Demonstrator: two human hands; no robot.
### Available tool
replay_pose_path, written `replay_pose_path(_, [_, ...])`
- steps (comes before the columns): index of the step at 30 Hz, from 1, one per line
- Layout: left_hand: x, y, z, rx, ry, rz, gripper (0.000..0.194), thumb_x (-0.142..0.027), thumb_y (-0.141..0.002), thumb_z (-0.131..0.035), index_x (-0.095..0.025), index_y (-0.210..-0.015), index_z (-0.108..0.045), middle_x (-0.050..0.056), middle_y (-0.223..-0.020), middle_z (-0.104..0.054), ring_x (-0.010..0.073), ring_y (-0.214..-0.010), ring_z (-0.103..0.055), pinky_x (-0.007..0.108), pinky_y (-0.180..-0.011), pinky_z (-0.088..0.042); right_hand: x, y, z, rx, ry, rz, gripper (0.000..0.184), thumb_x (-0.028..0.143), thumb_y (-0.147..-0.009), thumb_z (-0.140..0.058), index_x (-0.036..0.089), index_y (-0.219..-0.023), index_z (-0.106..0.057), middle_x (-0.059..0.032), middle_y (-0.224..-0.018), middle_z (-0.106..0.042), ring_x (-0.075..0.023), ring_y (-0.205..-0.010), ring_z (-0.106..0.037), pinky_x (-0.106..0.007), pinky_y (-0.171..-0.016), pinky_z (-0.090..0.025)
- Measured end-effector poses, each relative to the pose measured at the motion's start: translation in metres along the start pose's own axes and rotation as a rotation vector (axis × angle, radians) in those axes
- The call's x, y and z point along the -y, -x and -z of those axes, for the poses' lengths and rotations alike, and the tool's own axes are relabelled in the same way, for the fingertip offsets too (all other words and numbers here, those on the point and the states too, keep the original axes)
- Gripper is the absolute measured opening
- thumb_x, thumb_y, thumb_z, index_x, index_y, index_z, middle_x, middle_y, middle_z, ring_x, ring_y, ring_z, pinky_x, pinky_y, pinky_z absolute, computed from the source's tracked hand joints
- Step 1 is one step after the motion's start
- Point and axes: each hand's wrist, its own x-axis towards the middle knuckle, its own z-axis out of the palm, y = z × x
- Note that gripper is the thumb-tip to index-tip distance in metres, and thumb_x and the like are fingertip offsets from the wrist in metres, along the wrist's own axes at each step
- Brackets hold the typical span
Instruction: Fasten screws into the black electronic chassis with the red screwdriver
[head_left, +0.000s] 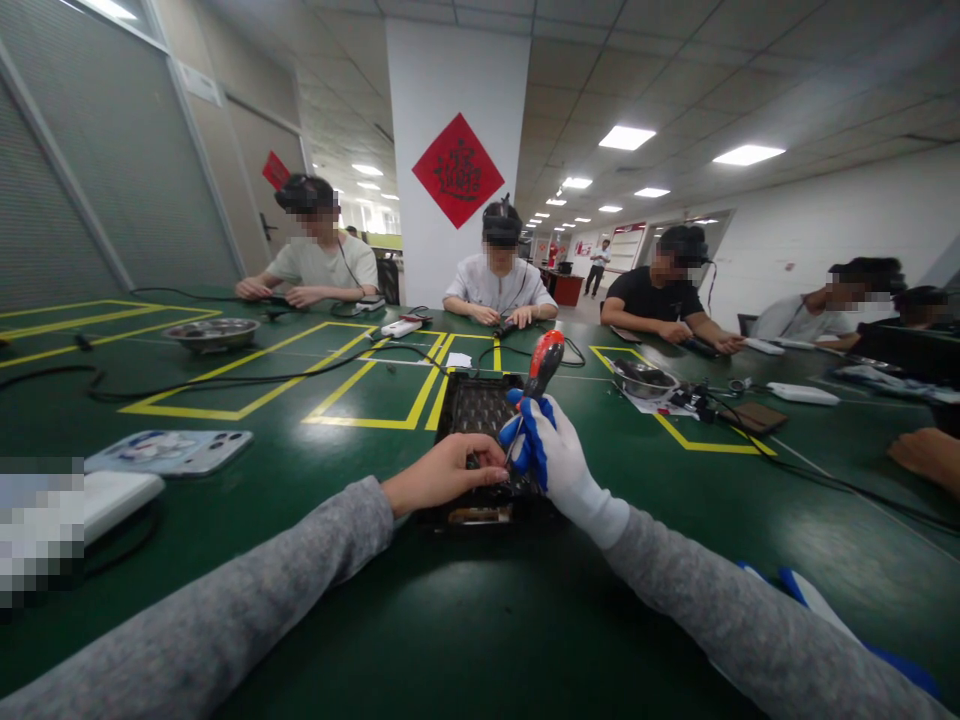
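A white work glove with blue fingers covers my right hand (pixel 551 450). It grips a screwdriver (pixel 546 362) with a red and black handle, held upright with the handle end at the top and the shaft pointing down. My bare left hand (pixel 450 470) is beside it, thumb and fingers pinched together near the shaft; whatever is between them is too small to make out. Both hands are above a black plastic tray (pixel 480 400) with a patterned bottom, which lies on the green table (pixel 480 630). The lower end of the shaft is partly hidden by the fingers.
A phone (pixel 172 450) lies at the left, near a white device. Metal bowls (pixel 212 333) stand to the left and right. Black cables (pixel 300 372) cross the table. Another glove (pixel 825 600) lies under my right forearm. Several people with headsets sit around the table.
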Motion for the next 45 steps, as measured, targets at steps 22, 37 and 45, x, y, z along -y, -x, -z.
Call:
replay_pose_path(22, [-0.0003, 0.0007, -0.0003, 0.045, 0.000, 0.004, 0.022, -0.034, -0.080, -0.052, -0.013, -0.083, -0.061, 0.002, -0.077, -0.061, 0.0120, -0.071, -0.054, 0.024, -0.070, -0.041, 0.0026, 0.0023, 0.0001, 0.037, 0.021, -0.006, 0.038, 0.048, -0.079, -0.048, 0.019, -0.102, -0.052, 0.0050, -0.058, -0.054, -0.0052, -0.038, -0.045, -0.016, -0.036, -0.038])
replay_pose_path(37, [-0.0018, 0.0013, -0.0002, 0.034, -0.030, -0.017, 0.022, -0.035, -0.080, -0.053, -0.013, -0.083, -0.058, -0.001, -0.072, -0.056, 0.0106, -0.067, -0.050, 0.022, -0.065, -0.040, -0.0008, 0.0010, 0.0014, 0.052, -0.002, 0.024, 0.031, 0.044, -0.082, -0.048, 0.020, -0.101, -0.050, 0.0052, -0.058, -0.053, -0.0052, -0.039, -0.045, -0.016, -0.036, -0.039])
replay_pose_path(45, [0.0001, 0.0017, 0.0007, 0.109, 0.018, -0.077, 0.020, -0.029, -0.085, -0.046, -0.013, -0.084, -0.059, 0.003, -0.085, -0.063, 0.0138, -0.082, -0.056, 0.025, -0.078, -0.041, -0.0007, 0.0005, 0.0016, 0.060, 0.032, -0.021, 0.034, 0.047, -0.081, -0.047, 0.020, -0.101, -0.052, 0.0051, -0.058, -0.054, -0.0048, -0.036, -0.043, -0.016, -0.034, -0.037])
